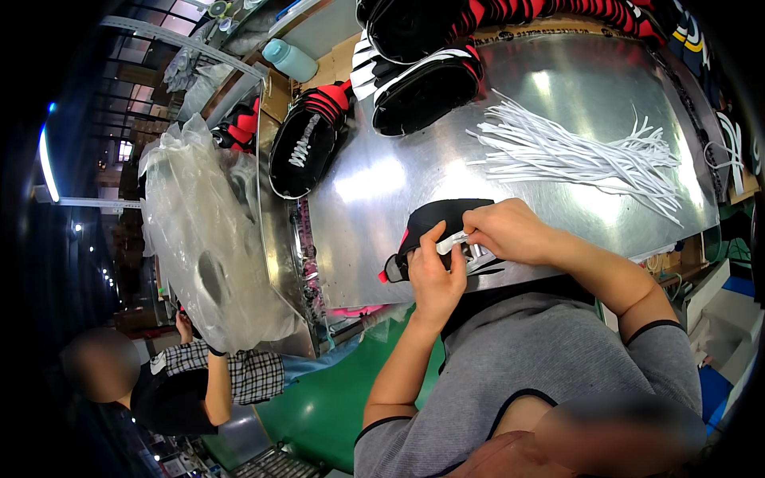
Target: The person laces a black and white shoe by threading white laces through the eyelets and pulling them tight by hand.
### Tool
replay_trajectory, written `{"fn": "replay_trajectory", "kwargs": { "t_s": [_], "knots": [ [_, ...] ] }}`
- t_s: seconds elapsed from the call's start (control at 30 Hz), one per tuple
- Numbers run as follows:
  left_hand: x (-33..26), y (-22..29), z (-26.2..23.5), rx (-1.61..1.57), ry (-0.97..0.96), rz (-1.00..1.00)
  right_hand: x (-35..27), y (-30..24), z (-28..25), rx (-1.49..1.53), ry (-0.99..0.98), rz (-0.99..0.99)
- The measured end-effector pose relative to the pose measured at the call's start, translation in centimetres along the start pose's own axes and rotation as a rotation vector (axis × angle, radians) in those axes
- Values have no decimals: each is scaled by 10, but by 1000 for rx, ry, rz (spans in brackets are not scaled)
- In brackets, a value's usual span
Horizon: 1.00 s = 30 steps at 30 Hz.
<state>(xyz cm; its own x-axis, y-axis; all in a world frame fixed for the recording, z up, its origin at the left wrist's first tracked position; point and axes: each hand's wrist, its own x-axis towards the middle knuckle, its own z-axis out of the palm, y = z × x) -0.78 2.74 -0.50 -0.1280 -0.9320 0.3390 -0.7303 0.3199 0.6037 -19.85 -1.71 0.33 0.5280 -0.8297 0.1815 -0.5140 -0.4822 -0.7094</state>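
A black shoe upper [437,219] with red trim lies at the near edge of a shiny metal table [574,103]. My left hand [434,275] grips its near side, thumb up against a white lace [451,242]. My right hand [506,231] pinches the same white lace over the shoe's eyelet area. Both hands touch the shoe. A loose pile of white laces [582,155] lies on the table beyond my right hand.
A laced black shoe [304,143] sits at the table's left edge; more black, red and white shoes [426,88] are stacked at the back. A teal bottle [288,60] stands behind. A big clear plastic bag [203,239] is held by another person [199,382] at left.
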Motion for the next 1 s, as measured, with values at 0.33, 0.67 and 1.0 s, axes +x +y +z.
{"fn": "replay_trajectory", "kwargs": {
  "t_s": [0.33, 0.67, 1.0],
  "knots": [
    [13, -10, 4, -470, -128, -236, 8, -5, -29, 99, -103, 200],
    [35, -19, 1, -813, -208, -467, -9, 10, -9, 40, 266, 362],
    [6, 12, -33, 104, -275, -75, -39, 4, 5, -32, 122, 120]
  ]
}}
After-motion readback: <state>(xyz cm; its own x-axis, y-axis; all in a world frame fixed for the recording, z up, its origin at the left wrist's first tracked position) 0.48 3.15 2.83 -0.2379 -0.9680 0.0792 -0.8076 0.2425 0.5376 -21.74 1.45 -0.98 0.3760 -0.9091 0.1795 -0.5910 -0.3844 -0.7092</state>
